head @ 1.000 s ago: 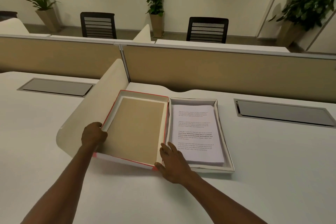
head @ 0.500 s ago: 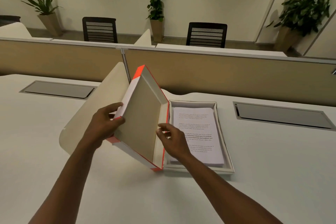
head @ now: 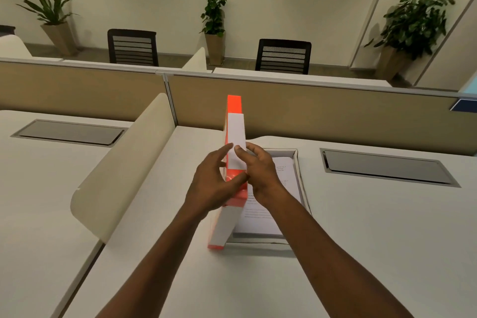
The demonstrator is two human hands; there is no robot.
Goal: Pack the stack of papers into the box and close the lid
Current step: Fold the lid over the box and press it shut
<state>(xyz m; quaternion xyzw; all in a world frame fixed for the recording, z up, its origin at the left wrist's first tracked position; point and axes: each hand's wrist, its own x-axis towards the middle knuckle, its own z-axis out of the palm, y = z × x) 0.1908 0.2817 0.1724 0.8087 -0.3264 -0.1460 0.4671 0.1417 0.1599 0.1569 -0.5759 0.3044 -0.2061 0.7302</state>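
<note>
The orange-and-white lid (head: 235,131) stands almost upright on its long edge, along the left side of the grey box (head: 296,160). The stack of printed papers (head: 260,219) lies flat inside the box, partly hidden by my right arm. My left hand (head: 211,186) holds the lid's left face, thumb across the orange edge. My right hand (head: 258,173) grips the lid's upper edge from the right, fingers curled over the white strip.
The box sits on a white desk (head: 361,240). A cream curved divider (head: 124,168) rises just left of the lid. Grey cable hatches (head: 387,168) are set in the desk on both sides. A tan partition (head: 309,108) runs behind.
The lid was lying open and flat left of the box. Both hands have swung it up onto its edge, from tilted to nearly vertical, toward the box.
</note>
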